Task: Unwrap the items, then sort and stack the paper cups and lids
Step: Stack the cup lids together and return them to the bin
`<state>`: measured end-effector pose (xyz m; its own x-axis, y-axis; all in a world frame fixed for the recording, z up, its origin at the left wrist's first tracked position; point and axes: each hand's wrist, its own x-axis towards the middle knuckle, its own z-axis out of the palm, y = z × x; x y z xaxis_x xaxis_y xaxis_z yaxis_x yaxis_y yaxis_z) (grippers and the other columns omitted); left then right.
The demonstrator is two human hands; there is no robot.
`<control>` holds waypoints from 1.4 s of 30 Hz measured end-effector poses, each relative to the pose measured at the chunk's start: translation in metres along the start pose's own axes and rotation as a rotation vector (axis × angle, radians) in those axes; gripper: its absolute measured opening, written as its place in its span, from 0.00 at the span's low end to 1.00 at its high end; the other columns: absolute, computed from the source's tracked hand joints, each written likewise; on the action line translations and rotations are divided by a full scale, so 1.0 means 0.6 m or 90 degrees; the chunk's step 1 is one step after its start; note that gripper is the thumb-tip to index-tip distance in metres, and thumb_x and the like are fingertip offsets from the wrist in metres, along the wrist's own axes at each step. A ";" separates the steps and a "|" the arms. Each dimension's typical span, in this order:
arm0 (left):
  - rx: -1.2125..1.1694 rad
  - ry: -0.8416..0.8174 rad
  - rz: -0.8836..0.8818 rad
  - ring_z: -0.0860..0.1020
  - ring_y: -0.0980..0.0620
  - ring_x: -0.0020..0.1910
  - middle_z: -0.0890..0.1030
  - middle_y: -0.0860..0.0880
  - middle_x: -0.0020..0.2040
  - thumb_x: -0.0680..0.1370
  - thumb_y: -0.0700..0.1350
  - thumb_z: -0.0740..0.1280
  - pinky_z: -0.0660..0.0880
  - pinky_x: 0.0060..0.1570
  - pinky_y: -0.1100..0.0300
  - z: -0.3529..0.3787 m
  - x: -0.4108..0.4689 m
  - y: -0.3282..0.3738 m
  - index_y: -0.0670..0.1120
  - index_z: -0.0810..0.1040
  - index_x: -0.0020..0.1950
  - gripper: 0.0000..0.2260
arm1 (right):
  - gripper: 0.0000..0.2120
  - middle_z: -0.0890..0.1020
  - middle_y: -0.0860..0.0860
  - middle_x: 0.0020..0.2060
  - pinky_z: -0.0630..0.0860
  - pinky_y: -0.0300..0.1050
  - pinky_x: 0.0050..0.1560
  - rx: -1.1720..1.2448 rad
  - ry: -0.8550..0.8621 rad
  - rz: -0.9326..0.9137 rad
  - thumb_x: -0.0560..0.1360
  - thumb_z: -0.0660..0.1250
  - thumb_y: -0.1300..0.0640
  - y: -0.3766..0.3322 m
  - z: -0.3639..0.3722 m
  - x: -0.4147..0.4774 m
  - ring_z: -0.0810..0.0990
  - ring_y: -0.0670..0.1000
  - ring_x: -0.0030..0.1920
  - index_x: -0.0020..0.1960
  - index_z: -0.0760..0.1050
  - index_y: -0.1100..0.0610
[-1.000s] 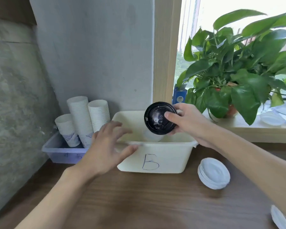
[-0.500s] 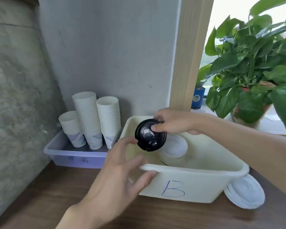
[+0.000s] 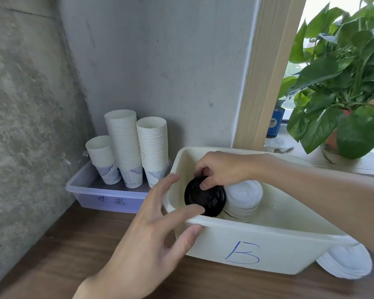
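Observation:
My right hand (image 3: pixel 222 169) holds a black lid (image 3: pixel 204 197) by its top edge, low inside the cream bin (image 3: pixel 268 251) marked B. The lid sits tilted against a stack of white lids (image 3: pixel 244 197) in the bin. My left hand (image 3: pixel 151 240) is at the bin's front left corner with fingers spread, thumb against the outer wall and a finger over the rim next to the black lid. Three stacks of paper cups (image 3: pixel 127 147) stand in a clear blue tray (image 3: pixel 104 199) to the left.
Another stack of white lids (image 3: pixel 348 264) lies on the wooden table right of the bin. A potted green plant (image 3: pixel 343 93) and a small blue box (image 3: pixel 275 124) stand on the windowsill behind. Concrete walls close off the left and back.
My right hand has lowered the black lid from above the bin down beside the white lids. My left hand has moved onto the bin's corner. The view has shifted closer.

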<state>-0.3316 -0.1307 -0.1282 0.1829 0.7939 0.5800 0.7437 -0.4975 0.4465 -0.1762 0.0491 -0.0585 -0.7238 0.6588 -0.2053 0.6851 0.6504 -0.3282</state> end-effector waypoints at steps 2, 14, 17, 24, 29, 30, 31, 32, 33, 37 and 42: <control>0.005 -0.002 0.003 0.65 0.61 0.70 0.62 0.49 0.76 0.80 0.60 0.60 0.63 0.66 0.67 -0.002 0.000 -0.002 0.62 0.77 0.62 0.13 | 0.15 0.80 0.46 0.49 0.75 0.42 0.53 -0.023 -0.004 -0.006 0.74 0.70 0.54 0.003 0.008 0.006 0.78 0.49 0.51 0.59 0.77 0.55; 0.018 -0.009 0.011 0.61 0.53 0.76 0.65 0.48 0.75 0.82 0.57 0.60 0.59 0.70 0.68 -0.006 0.002 -0.001 0.59 0.78 0.63 0.13 | 0.14 0.79 0.46 0.43 0.75 0.44 0.46 -0.102 0.059 -0.065 0.72 0.72 0.52 0.017 0.034 0.022 0.77 0.49 0.45 0.56 0.78 0.54; 0.020 -0.009 0.008 0.61 0.53 0.77 0.65 0.48 0.74 0.82 0.56 0.60 0.58 0.70 0.68 -0.006 0.003 0.001 0.57 0.79 0.62 0.13 | 0.13 0.76 0.44 0.38 0.75 0.45 0.42 -0.141 0.076 -0.088 0.71 0.72 0.51 0.020 0.038 0.021 0.77 0.48 0.40 0.54 0.78 0.53; 0.029 -0.014 0.010 0.60 0.52 0.77 0.66 0.48 0.74 0.82 0.56 0.60 0.57 0.72 0.66 -0.004 0.002 0.000 0.56 0.80 0.63 0.14 | 0.16 0.75 0.45 0.46 0.74 0.51 0.45 -0.270 0.105 -0.143 0.70 0.71 0.45 0.019 0.040 0.016 0.75 0.50 0.46 0.51 0.74 0.54; 0.038 -0.016 0.004 0.60 0.51 0.77 0.66 0.48 0.74 0.82 0.57 0.59 0.58 0.72 0.65 -0.003 0.002 0.000 0.56 0.79 0.62 0.14 | 0.19 0.75 0.46 0.47 0.74 0.48 0.44 -0.258 0.116 -0.146 0.70 0.72 0.43 0.016 0.033 0.015 0.74 0.50 0.45 0.53 0.74 0.55; 0.041 -0.018 0.001 0.59 0.51 0.77 0.66 0.49 0.74 0.82 0.58 0.59 0.58 0.72 0.65 -0.004 0.002 0.000 0.57 0.79 0.62 0.14 | 0.20 0.75 0.46 0.46 0.73 0.47 0.43 -0.244 0.123 -0.150 0.70 0.72 0.43 0.015 0.030 0.014 0.74 0.49 0.45 0.54 0.74 0.55; 0.045 -0.020 -0.001 0.58 0.52 0.78 0.66 0.50 0.74 0.82 0.58 0.59 0.57 0.72 0.65 -0.005 0.002 0.001 0.57 0.79 0.62 0.15 | 0.20 0.74 0.45 0.45 0.71 0.45 0.42 -0.238 0.131 -0.153 0.70 0.72 0.43 0.012 0.027 0.011 0.73 0.48 0.44 0.54 0.74 0.55; 0.050 -0.023 -0.005 0.58 0.53 0.78 0.66 0.51 0.74 0.81 0.59 0.60 0.56 0.72 0.66 -0.005 0.003 0.002 0.57 0.79 0.62 0.15 | 0.20 0.73 0.44 0.44 0.69 0.44 0.41 -0.234 0.138 -0.153 0.70 0.72 0.43 0.008 0.022 0.006 0.72 0.47 0.43 0.54 0.74 0.54; 0.054 -0.025 -0.013 0.58 0.55 0.77 0.66 0.52 0.74 0.80 0.61 0.60 0.55 0.72 0.68 -0.004 0.004 0.004 0.57 0.79 0.62 0.16 | 0.20 0.71 0.43 0.42 0.68 0.43 0.40 -0.231 0.145 -0.148 0.70 0.71 0.42 0.005 0.018 -0.001 0.70 0.47 0.42 0.53 0.74 0.54; 0.068 -0.002 -0.065 0.59 0.57 0.76 0.68 0.52 0.71 0.77 0.68 0.58 0.57 0.70 0.66 0.004 0.014 0.019 0.58 0.80 0.59 0.20 | 0.18 0.70 0.41 0.38 0.70 0.44 0.40 -0.157 0.192 -0.121 0.69 0.72 0.41 -0.002 0.003 -0.045 0.71 0.45 0.39 0.51 0.75 0.53; 0.159 0.015 -0.082 0.64 0.52 0.73 0.71 0.50 0.70 0.76 0.70 0.54 0.61 0.65 0.56 0.013 0.022 0.028 0.58 0.81 0.57 0.24 | 0.18 0.78 0.45 0.45 0.75 0.46 0.46 -0.032 0.250 -0.087 0.69 0.71 0.39 0.005 0.001 -0.135 0.77 0.47 0.44 0.47 0.77 0.52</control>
<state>-0.3118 -0.1258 -0.1180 0.0640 0.8352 0.5462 0.8955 -0.2895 0.3379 -0.1154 -0.0027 -0.0436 -0.7280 0.6534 0.2073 0.5957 0.7527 -0.2803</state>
